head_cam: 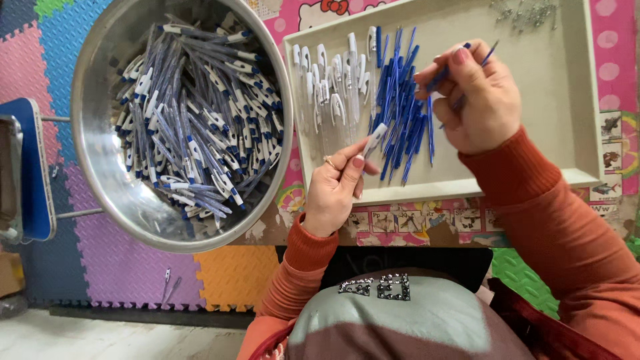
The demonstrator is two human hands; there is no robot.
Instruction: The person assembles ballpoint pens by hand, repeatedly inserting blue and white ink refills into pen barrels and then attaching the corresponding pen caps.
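Far left there's one blue-edged panel (30, 167) sticking in from the edge, partly cut off. Next to it sits one big round steel bowl (93, 153) heaped with finished blue-and-white pens (193, 127), way too many to count, all lying criss-cross. Two stray pens (168, 283) lie on the purple foam floor mat (120, 267) near the bowl.

The left hand (337, 190) is pinched shut, thumb and forefinger on one clear pen barrel with a white cap (373, 140), held tilted over the near edge of the one shallow beige plastic tray (567, 87). There's a ring on that hand.

In the tray: a row of about a dozen clear barrels with white clips (330, 87) on the left, then a loose pile of thin blue ink refills (400, 107), dozens of them. The right hand (477, 100) is closed on a few blue refills (490, 53), tips poking out up and right, just above the pile. Far right corner of the tray has a small bunch of tiny metal springs (527, 13), count unclear.
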